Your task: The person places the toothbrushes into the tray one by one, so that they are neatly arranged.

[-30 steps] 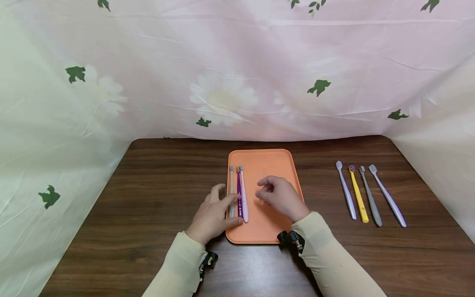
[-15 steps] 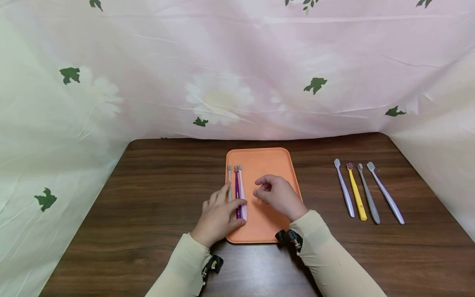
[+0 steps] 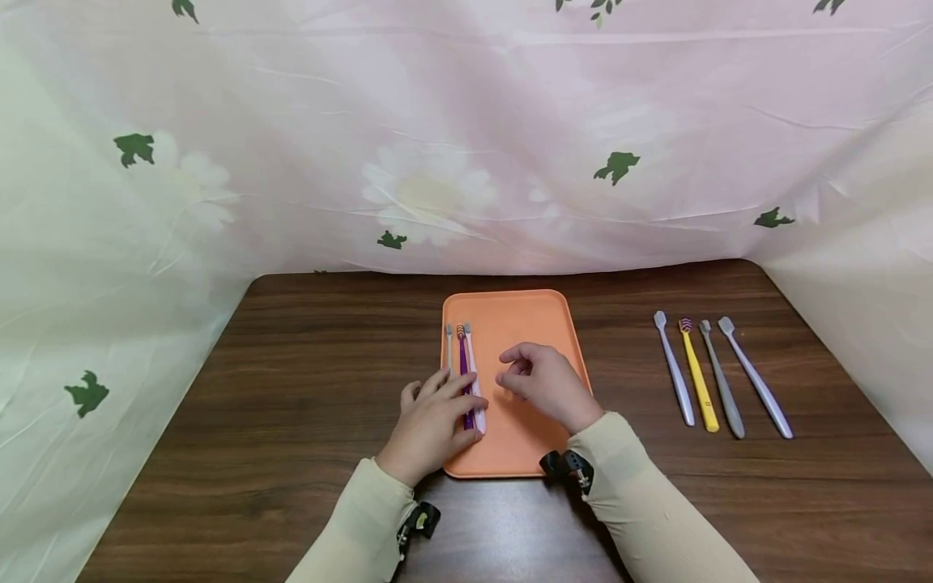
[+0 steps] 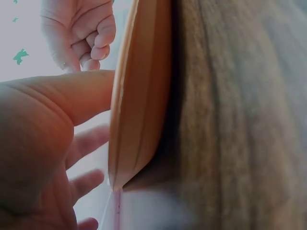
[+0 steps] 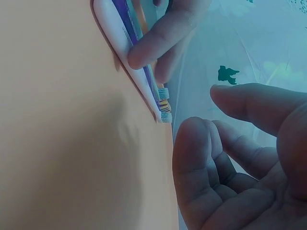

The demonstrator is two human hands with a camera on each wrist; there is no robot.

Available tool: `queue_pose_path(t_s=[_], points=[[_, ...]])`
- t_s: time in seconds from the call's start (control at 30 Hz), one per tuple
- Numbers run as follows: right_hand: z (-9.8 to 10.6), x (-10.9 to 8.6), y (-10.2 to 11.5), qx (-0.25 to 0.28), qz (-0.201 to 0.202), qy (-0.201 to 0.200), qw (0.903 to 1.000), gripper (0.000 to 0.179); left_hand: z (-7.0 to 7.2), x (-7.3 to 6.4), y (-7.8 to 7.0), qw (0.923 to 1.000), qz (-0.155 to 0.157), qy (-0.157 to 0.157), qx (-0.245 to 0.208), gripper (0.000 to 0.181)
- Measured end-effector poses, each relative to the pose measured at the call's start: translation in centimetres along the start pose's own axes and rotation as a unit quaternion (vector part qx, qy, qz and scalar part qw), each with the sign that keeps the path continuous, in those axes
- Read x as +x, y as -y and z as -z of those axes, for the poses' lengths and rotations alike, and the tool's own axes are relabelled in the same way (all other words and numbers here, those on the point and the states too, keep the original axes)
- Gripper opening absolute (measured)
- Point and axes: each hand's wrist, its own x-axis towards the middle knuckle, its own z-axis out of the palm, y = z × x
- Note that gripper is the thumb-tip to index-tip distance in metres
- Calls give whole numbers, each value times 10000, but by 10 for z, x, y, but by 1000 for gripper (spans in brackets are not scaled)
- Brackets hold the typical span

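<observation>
Three toothbrushes lie side by side along the left part of an orange tray, heads away from me: a pale grey-green toothbrush, a purple toothbrush and a pale pink toothbrush. My left hand reaches over their handles with its fingers spread, covering much of the grey-green one. In the right wrist view a fingertip touches the pale pink handle. Over the tray's right half hovers my right hand, loosely curled, thumb and forefinger apart, holding nothing.
Right of the tray, a lavender toothbrush, a yellow toothbrush, a grey toothbrush and another lavender toothbrush lie on the dark wooden table. A flowered cloth hangs behind the table and along its sides.
My left hand has shifted slightly right, and its fingers now spread across the toothbrush handles. My right hand keeps its pose over the tray. The head view has moved a little.
</observation>
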Motion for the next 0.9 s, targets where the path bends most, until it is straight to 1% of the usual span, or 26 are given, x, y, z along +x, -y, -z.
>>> queue_pose_path(t_s=[0.17, 0.43, 0.67, 0.77, 0.9], points=[[0, 1, 0, 30, 1, 12, 10000, 27, 1, 0, -1, 9999, -71, 77, -37, 33], [0, 2, -1, 64, -36, 23, 10000, 27, 0, 1, -2, 9997, -44, 230, -120, 35], [0, 2, -1, 90, -6, 15, 10000, 27, 0, 2, -3, 9997, -108, 211, -102, 36], [1, 1, -1, 11, 16, -18, 10000, 27, 1, 2, -3, 9995, -90, 208, -229, 43], [3, -1, 0, -104, 47, -85, 9999, 28, 2, 4, 2, 9983, 90, 67, -572, 59]])
